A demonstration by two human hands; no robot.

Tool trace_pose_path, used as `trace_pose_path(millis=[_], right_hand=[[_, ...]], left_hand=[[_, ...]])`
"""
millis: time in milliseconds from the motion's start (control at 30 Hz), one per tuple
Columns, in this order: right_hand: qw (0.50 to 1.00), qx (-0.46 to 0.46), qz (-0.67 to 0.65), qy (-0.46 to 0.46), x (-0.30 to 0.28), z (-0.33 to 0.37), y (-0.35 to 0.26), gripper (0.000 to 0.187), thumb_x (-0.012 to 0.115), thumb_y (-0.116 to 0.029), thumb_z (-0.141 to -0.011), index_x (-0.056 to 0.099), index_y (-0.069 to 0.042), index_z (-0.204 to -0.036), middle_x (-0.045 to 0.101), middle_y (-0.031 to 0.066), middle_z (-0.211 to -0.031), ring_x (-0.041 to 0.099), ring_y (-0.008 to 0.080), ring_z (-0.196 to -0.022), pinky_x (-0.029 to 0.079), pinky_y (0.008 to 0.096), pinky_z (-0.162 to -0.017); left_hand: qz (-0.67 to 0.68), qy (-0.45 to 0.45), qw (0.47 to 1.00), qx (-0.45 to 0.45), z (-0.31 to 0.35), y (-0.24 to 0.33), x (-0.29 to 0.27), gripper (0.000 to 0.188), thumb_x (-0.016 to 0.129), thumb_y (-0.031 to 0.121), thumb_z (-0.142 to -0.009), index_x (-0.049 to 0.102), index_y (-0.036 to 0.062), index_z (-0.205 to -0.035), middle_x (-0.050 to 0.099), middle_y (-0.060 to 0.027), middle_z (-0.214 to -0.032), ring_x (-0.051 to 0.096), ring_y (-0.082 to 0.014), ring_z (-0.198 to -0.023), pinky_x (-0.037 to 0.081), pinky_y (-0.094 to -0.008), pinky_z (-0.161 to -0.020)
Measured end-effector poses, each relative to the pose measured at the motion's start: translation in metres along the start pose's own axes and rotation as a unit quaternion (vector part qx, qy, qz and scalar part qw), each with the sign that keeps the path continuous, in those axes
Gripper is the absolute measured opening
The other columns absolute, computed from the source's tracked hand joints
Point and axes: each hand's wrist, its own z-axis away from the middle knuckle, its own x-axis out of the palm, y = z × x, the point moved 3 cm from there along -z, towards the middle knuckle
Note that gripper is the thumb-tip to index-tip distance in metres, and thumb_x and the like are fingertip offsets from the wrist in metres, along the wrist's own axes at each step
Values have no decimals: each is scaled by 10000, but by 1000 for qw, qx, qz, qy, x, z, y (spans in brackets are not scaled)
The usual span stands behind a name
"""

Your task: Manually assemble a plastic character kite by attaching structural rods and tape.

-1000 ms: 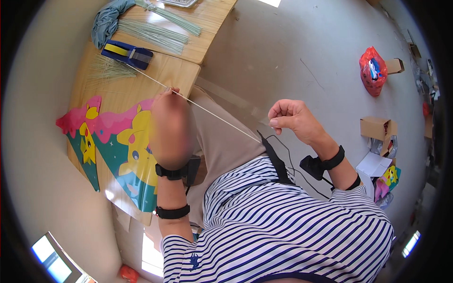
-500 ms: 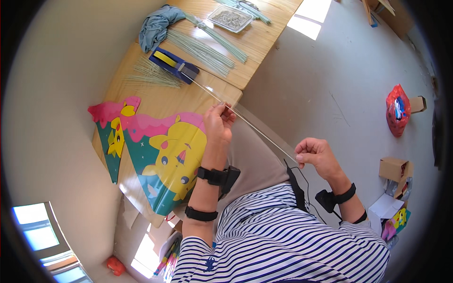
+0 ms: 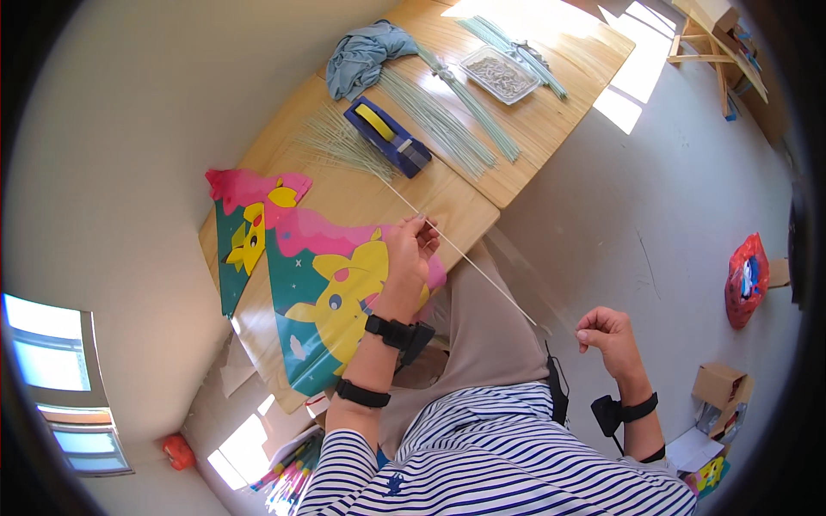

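My left hand (image 3: 413,249) pinches a thin pale rod (image 3: 482,273) between thumb and fingertips, at the table's near corner. The rod slants from beside the tape dispenser down to the right, over my lap, and its lower end hangs free. My right hand (image 3: 609,340) is off to the right of that end, fingers curled together; whether something small is between them I cannot make out. Under my left forearm lies a glossy kite sail (image 3: 340,292), green and pink with a yellow cartoon face. A smaller folded one (image 3: 245,236) is to its left.
On the wooden table (image 3: 460,202) are a blue tape dispenser (image 3: 391,138), loose rods (image 3: 443,120), a clear tub of small pieces (image 3: 499,73) and a grey-blue cloth (image 3: 366,56). A red bag (image 3: 747,279) and a cardboard box (image 3: 718,384) stand on the floor at right.
My right hand has moved away from the rod's lower end, down and to the right. My left hand still pinches the rod. The whole view has shifted, with the table now further right.
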Motion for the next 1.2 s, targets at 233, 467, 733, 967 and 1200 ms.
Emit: trace_pose_path(millis=[233,467,733,967,1200], right_hand=[[999,52,-2,17,-12,-21,21,68,645,88,-791,636,27,-819,632,57,-711,608,138,-605,511,267,-587],[994,105,28,5,-4,-40,49,66,653,83,-796,645,20,-812,634,51,-706,614,137,-609,510,267,-592],[993,115,10,12,-8,-48,60,65,654,79,-798,644,18,-821,640,50,-713,615,136,-609,509,269,-592],[993,115,-10,14,-7,-53,63,72,644,78,-803,633,19,-842,640,54,-726,618,141,-611,515,272,-601],[994,107,-2,19,-9,-54,70,85,641,70,-796,622,8,-851,636,54,-727,619,149,-620,516,279,-620]], left_hand=[[-41,76,994,63,-86,101,-45,51,573,95,-941,597,63,-909,642,-61,-762,633,-147,-654,519,-273,-585],[-97,-3,979,180,-109,169,63,48,568,70,-940,580,27,-957,677,-103,-803,675,-177,-655,540,-287,-591],[-244,56,947,202,-138,151,85,73,596,39,-923,581,-3,-981,681,-130,-837,705,-210,-674,566,-302,-591],[-158,85,969,172,-103,88,32,109,679,74,-892,602,26,-954,674,-81,-831,685,-182,-667,537,-260,-569],[86,95,991,26,-96,47,44,104,701,93,-897,625,40,-944,669,-70,-833,673,-198,-780,537,-337,-663]])
